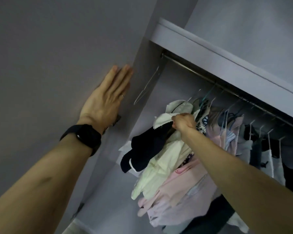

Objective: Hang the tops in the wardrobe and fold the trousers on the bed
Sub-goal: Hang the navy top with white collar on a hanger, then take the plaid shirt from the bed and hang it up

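My left hand [107,97] lies flat with straight fingers against the open wardrobe door [57,48], a black watch on the wrist. My right hand [183,122] reaches into the wardrobe and grips the collar of a white and dark navy top [149,147] among the hanging clothes. The metal rail [189,68] runs under the top shelf [210,48]. Cream and pink tops [176,183] hang just below my right arm. The hanger of the gripped top is hidden by my hand.
Several more garments on white and blue hangers [260,146] fill the rail to the right. An empty clear hanger [147,85] hangs at the rail's left end, near the door edge. The wardrobe's inner side wall [108,191] is bare.
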A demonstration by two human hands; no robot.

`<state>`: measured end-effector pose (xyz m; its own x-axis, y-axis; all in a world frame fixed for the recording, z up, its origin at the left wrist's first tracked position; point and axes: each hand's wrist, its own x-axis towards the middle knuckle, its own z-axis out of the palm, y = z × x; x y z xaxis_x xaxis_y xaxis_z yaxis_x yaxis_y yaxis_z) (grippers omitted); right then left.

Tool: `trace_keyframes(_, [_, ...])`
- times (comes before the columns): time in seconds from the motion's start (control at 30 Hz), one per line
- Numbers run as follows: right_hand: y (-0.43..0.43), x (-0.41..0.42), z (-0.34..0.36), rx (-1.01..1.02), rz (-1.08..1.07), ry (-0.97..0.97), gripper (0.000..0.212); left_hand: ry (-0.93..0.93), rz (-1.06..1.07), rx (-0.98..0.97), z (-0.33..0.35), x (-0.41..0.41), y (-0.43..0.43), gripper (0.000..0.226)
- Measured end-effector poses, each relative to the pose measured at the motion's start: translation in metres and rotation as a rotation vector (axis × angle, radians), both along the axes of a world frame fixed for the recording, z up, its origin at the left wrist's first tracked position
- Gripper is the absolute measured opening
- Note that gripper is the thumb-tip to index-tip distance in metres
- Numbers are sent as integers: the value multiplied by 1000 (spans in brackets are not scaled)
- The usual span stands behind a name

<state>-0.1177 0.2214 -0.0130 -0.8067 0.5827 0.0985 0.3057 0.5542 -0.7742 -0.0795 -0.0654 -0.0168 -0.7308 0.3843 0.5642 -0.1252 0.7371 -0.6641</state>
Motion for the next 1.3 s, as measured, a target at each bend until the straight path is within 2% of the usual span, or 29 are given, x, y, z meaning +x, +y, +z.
trace_keyframes(0.17, [25,-28,20,15,0,107,9,46,-6,-51,-5,2,3,72])
trace_keyframes(0.3, [40,-52,43,76,41,74,12,59,-12,-85,-2,6,4,71])
trace_keyframes(0.43, [44,-65,32,21,90,-76,30,77,-19,-103,-3,6,5,69])
trace_keyframes(0.6, [45,-64,4,98,4,-94,57,80,-38,-91,-5,3,3,67])
trace_keyframes(0.67, [39,-53,-3,99,19,-81,61,75,-22,-94,-9,3,3,69])
trace_keyframes(0.77, [25,-17,-5,115,90,-55,55,37,14,-65,-6,4,1,71])
trace_keyframes(0.87, [18,38,-1,82,164,-19,44,-53,49,-24,3,15,7,74])
trace_keyframes(0.97, [9,104,-3,141,280,10,41,-169,101,23,9,23,11,75])
trace_keyframes(1.07, [0,169,-9,167,389,85,33,-295,99,197,19,31,15,75])
trace_keyframes(1.2, [1,241,-13,132,384,151,28,-444,-134,701,17,58,26,56])
trace_keyframes(1.3, [16,285,-22,135,355,116,26,-602,-214,1043,4,110,50,65])
